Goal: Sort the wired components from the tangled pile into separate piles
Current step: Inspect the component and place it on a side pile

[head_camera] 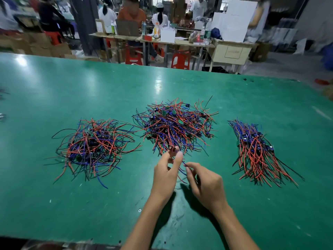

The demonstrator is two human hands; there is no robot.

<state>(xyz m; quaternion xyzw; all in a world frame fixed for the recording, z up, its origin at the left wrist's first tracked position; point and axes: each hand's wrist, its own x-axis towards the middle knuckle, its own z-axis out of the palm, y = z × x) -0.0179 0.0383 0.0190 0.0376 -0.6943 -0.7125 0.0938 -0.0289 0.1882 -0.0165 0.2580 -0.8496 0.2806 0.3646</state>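
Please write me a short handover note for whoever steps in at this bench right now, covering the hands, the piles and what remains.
Left hand: pinching wires at the near edge of the middle tangled pile.
Right hand: pinching a blue wire that runs between both hands.
Left pile: loose, with red, blue and black leads.
Right pile: leads lying roughly parallel.
All three sit apart on the green table.
Done: two side piles begun.
Left: free the held piece, place it, then work through the large middle pile.

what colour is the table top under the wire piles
Green, a glossy green table top, seen in the head view, the only one given.
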